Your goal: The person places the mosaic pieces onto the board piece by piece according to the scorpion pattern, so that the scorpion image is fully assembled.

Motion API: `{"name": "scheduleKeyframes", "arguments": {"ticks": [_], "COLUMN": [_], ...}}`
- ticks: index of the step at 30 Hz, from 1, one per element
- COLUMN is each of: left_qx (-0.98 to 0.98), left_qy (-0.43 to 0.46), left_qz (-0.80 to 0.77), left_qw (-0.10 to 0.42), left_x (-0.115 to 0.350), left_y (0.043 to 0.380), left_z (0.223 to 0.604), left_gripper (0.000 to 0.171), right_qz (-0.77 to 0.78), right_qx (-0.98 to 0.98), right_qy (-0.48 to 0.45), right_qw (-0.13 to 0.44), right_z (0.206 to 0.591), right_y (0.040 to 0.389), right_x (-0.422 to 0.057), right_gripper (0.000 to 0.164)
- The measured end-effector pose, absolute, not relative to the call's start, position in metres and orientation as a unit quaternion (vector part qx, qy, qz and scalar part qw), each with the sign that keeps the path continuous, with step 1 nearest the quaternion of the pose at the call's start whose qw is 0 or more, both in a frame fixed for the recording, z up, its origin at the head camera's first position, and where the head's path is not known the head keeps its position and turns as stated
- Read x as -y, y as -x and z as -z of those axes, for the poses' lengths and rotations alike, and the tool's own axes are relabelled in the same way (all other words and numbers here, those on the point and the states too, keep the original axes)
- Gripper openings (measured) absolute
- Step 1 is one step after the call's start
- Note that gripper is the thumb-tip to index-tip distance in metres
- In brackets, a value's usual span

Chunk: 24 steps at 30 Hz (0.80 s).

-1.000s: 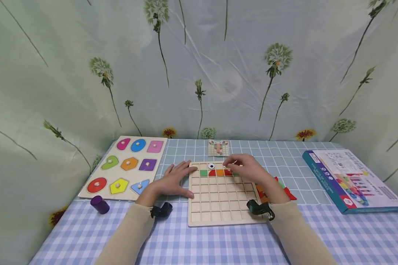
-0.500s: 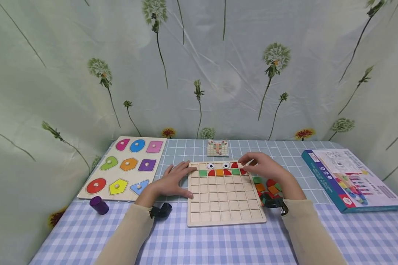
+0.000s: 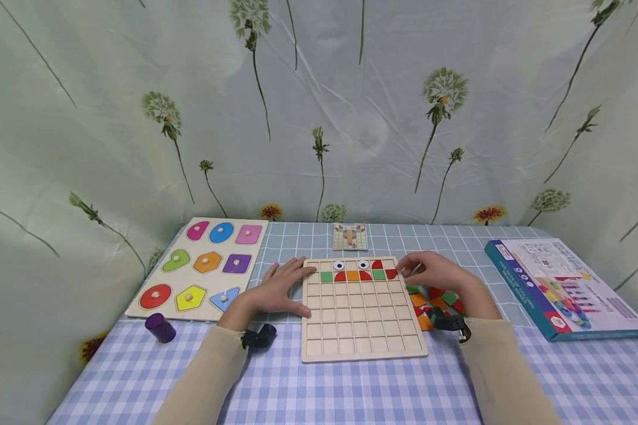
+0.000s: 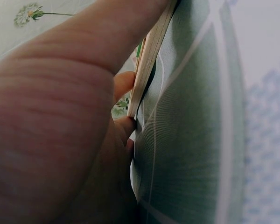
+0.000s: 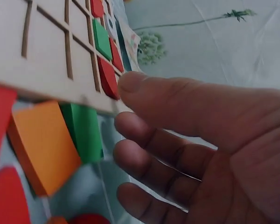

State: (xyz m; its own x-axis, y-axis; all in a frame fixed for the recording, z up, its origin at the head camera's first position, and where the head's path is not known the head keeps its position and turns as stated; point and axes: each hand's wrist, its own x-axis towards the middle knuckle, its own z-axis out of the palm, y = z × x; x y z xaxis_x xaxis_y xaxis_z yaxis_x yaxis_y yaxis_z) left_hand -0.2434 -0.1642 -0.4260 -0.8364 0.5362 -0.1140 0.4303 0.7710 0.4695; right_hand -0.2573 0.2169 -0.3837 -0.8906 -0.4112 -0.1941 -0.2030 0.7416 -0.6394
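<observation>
Head view: on one grid board (image 3: 357, 319), four red pieces (image 3: 391, 274), two green pieces (image 3: 378, 274), one orange piece (image 3: 352, 275), two eye pieces (image 3: 339, 266). Left wrist view: left hand (image 4: 65, 116) touching the board's left edge, grip wide. Right wrist view: right hand (image 5: 219, 128) near its far right corner, grip narrow, nothing visibly held; possibly liable, through a stray nudge, to unseat the nearest red piece (image 5: 108, 77).

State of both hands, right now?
Left hand: open, touching the left edge of the grid board.
Right hand: open, holding nothing, at the board's far right corner.
</observation>
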Motion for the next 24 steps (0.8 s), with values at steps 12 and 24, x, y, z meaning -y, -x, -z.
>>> {"name": "scheduleKeyframes", "arguments": {"ticks": [12,24], "left_qx": [-0.935,-0.935], "left_qy": [-0.251,-0.253], "left_qz": [-0.218,-0.216], "left_qw": [0.125,0.120], "left_x": [0.163,0.165], "left_y": [0.243,0.244], "left_z": [0.426,0.427], "left_gripper": [0.099,0.099], "right_qz": [0.302,0.292], "right_qx": [-0.929,-0.928], "right_qy": [0.142,0.125], "right_qw": [0.162,0.197], "right_z": [0.384,0.391], "right_y": [0.255,0.253], "right_x": [-0.260,-0.284], "right_gripper": [0.034,0.029]}}
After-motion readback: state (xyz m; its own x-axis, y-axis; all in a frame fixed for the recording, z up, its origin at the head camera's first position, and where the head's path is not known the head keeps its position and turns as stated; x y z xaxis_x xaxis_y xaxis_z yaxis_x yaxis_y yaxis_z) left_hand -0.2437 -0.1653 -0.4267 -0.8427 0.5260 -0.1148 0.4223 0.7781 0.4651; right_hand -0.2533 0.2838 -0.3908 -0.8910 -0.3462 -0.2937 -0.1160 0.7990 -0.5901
